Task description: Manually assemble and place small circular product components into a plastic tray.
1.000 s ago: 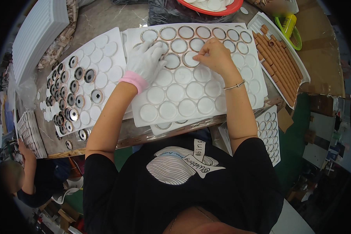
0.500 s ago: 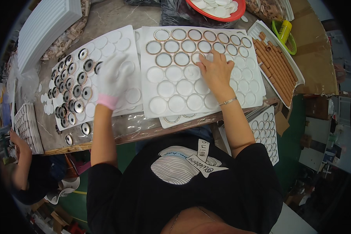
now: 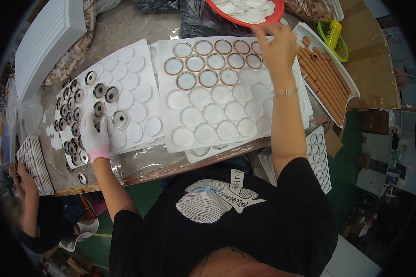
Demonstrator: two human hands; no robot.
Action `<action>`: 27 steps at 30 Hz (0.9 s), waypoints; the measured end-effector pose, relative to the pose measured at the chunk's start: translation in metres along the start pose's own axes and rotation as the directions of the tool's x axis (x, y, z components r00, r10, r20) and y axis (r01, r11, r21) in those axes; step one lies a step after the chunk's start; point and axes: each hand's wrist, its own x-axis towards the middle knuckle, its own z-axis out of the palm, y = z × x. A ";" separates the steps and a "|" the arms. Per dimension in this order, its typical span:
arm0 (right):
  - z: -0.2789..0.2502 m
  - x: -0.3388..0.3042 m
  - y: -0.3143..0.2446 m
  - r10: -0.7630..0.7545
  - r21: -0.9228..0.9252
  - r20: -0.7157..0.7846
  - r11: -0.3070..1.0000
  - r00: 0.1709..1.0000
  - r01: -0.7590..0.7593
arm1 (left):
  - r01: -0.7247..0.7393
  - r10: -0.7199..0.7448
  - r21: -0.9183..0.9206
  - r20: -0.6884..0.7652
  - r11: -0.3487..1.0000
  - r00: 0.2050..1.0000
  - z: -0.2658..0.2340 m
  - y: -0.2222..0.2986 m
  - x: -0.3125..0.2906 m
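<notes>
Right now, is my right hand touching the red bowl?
Cannot tell: the head view shows the right hand at the red bowl, contact or gap unclear.

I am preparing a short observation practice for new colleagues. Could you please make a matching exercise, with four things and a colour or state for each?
1. left hand
2. right hand
3. bowl
4. tubes

A. brown, lying in rows
B. bare, near the bowl
C. white-gloved
D. red, holding white discs

Pairs: 1-C, 2-B, 3-D, 4-A
</notes>
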 end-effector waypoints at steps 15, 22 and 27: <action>0.025 0.072 0.035 0.107 -0.322 0.093 0.944 0.990 -0.072 | -0.091 0.106 0.231 -0.055 0.969 0.993 -0.011 0.016 0.033; 0.007 0.065 0.053 0.095 0.177 -0.155 0.982 0.983 -0.067 | -0.710 0.731 -0.428 -0.147 0.560 0.666 0.054 0.228 0.039; -0.025 0.022 0.074 0.022 0.324 -0.030 0.946 0.999 -0.011 | -0.810 0.873 -0.350 0.045 0.470 0.487 0.121 0.309 0.040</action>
